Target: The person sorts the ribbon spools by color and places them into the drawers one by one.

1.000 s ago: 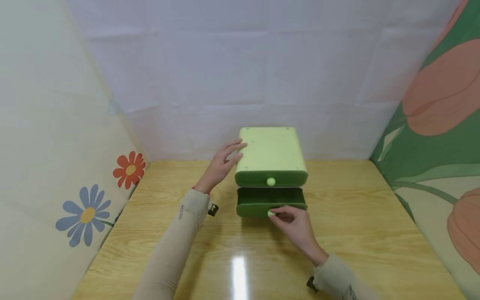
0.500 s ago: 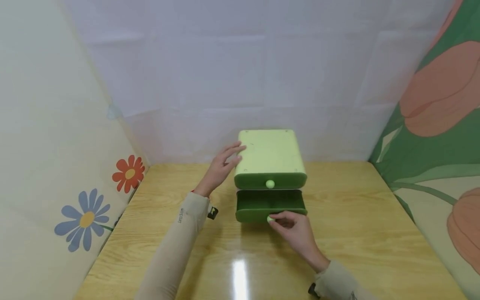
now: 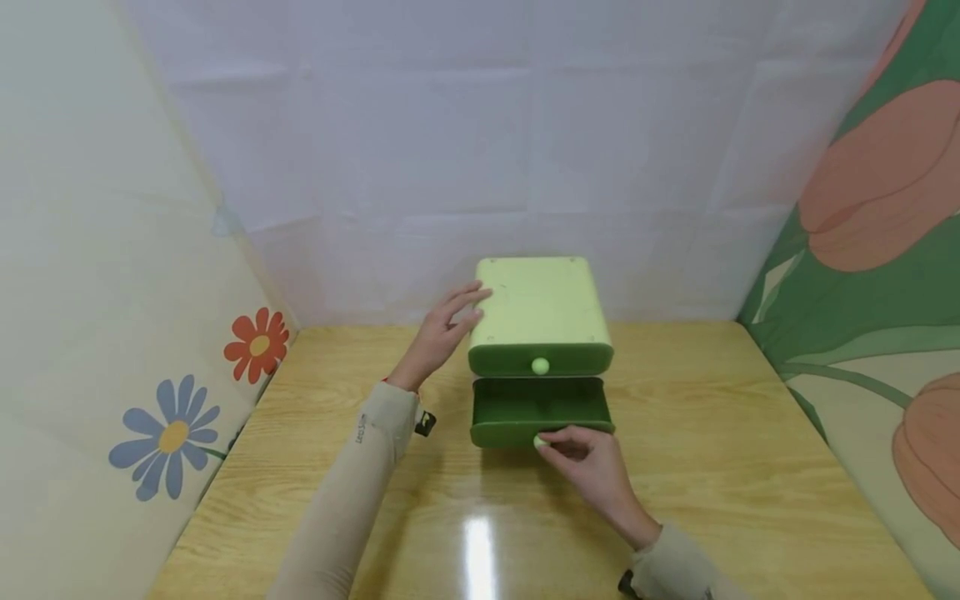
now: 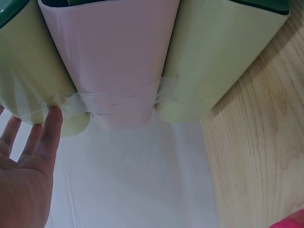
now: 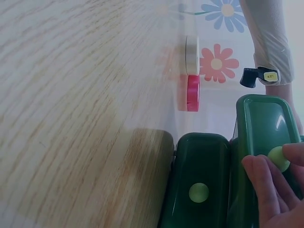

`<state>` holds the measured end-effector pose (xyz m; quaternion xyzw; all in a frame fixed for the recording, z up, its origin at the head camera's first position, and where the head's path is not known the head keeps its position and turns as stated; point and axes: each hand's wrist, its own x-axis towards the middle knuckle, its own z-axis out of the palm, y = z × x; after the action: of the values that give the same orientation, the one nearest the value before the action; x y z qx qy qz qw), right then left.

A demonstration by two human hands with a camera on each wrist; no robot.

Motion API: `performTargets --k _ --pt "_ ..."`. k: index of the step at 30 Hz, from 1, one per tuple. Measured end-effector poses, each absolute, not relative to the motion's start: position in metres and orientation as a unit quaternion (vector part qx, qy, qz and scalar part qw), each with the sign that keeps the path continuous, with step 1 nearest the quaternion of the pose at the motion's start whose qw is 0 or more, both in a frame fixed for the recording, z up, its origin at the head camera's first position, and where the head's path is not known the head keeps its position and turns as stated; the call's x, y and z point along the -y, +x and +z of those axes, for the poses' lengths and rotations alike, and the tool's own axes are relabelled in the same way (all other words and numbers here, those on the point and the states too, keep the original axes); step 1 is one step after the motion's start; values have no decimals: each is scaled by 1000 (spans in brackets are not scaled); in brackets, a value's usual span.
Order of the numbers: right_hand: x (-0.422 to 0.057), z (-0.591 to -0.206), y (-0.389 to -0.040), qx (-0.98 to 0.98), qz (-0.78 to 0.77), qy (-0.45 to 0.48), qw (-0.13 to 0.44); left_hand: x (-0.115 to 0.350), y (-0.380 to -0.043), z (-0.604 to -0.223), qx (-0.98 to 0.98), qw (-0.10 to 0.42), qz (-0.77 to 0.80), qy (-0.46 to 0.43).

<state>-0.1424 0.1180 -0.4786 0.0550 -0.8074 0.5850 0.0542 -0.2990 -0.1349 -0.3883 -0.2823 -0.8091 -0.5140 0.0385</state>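
Note:
A small drawer cabinet point(image 3: 536, 300) stands on the table, pale green on top, with dark green drawer fronts. The left wrist view shows its pink middle section point(image 4: 109, 57) between two pale green ones, joined with clear tape point(image 4: 121, 102). My left hand point(image 3: 438, 337) rests its extended fingers against the cabinet's upper left side. With thumb and fingers, my right hand point(image 3: 596, 471) pinches the round pale knob point(image 5: 279, 159) of the middle drawer point(image 3: 502, 433), which is pulled out. The top drawer point(image 3: 495, 360) is pushed in. So is the bottom drawer point(image 5: 202, 161).
The wooden table point(image 3: 720, 467) reaches a white cloth wall point(image 3: 420, 125) behind the cabinet. Flower-printed panels stand left and right. In the right wrist view, a white object point(image 5: 192, 54) and a red-pink one point(image 5: 193, 92) sit by the table edge; their kind is unclear.
The middle drawer has slid a little further out towards me, with my right hand keeping its pinch on the knob. My left hand stays against the cabinet's side.

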Motion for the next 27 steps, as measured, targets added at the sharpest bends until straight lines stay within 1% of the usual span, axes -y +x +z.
performTargets --k 4,17,24,27 --pt "-119 -480 -142 808 583 58 57 134 -294 -383 806 42 -515 -288" --pt "-117 -483 -142 795 600 68 58 135 -299 -388 805 34 -522 -281" --pt "-118 -483 -141 795 600 67 60 138 -321 -412 810 40 -514 -280" --pt "-118 -483 -141 796 599 68 59 139 -324 -416 810 47 -513 -280"
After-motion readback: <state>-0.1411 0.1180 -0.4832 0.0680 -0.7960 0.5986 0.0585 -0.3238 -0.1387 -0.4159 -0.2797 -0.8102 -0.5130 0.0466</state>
